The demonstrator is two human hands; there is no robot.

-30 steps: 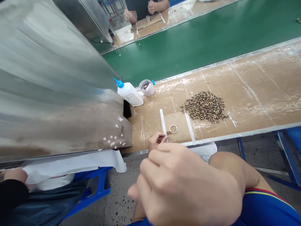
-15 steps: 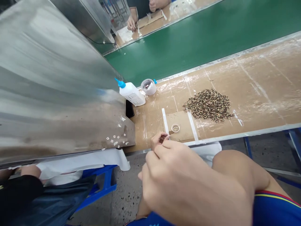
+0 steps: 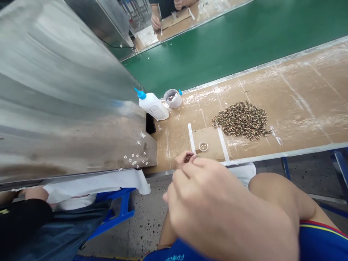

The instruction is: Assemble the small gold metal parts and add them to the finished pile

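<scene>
My right hand (image 3: 214,203) fills the near foreground, fingers curled and thumb side turned away; whatever its fingertips hold is hidden. Just beyond it, my left hand (image 3: 183,158) is pinched closed at the table's front edge, its fingertips close to those of the right. What it grips is too small to make out. Beside the left hand, a small round clear dish (image 3: 203,146) lies on a cardboard piece (image 3: 212,137) held down by white tape strips. To the right of the dish spreads a pile of small gold and dark ring-like metal pieces (image 3: 241,120).
A white bottle with a blue nozzle (image 3: 154,107) and a tape roll (image 3: 173,98) with scraps inside stand at the back left, near a black phone (image 3: 150,123). A metal cabinet (image 3: 81,119) borders the left. Beyond the table runs a green belt (image 3: 217,50); a co-worker's hand (image 3: 156,22) is across it.
The view has shifted slightly. My two hands stay closed and close together, with little movement. Across the belt, the co-worker's hand has shifted a little.
</scene>
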